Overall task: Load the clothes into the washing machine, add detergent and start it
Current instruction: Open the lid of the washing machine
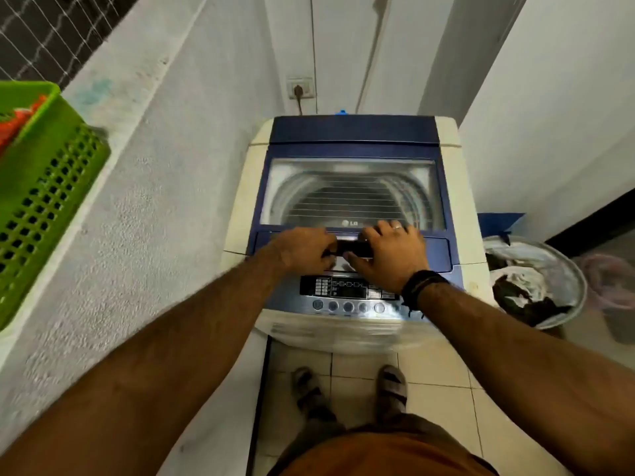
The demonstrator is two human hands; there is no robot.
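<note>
Closed blue glass-windowed lid (354, 194) of white top-loading washing machine (460, 207), both hands' fingers curled at its front handle recess: left hand (304, 250), right hand (388, 254); an even, two-handed lift was judged best, clothes lying in the grey basin (570, 269) alongside.

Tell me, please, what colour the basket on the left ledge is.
Bright green basket, shown in the head view.
</note>
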